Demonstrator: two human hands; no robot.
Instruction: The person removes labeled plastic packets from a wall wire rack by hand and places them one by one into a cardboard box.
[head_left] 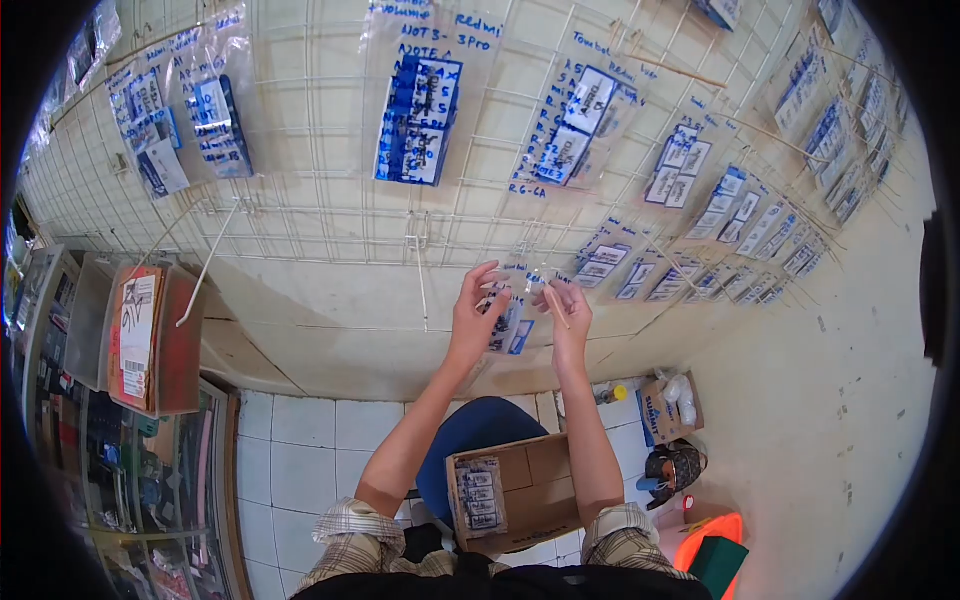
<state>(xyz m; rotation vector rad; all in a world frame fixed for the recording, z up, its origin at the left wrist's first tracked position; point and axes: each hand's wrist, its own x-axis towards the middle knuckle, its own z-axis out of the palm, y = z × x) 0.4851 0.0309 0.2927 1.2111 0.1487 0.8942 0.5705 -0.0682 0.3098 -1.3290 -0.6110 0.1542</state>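
Left hand [477, 312] and right hand [568, 312] hold a plastic bag [510, 325] mid-frame. A hook [422, 285] juts out left-of-centre, a cardboard box [540, 475] below.

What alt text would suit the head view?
A person's left hand and right hand are at a small clear bag, in front of a wire grid hung with labelled bags. Below, an open cardboard box sits over a blue seat.
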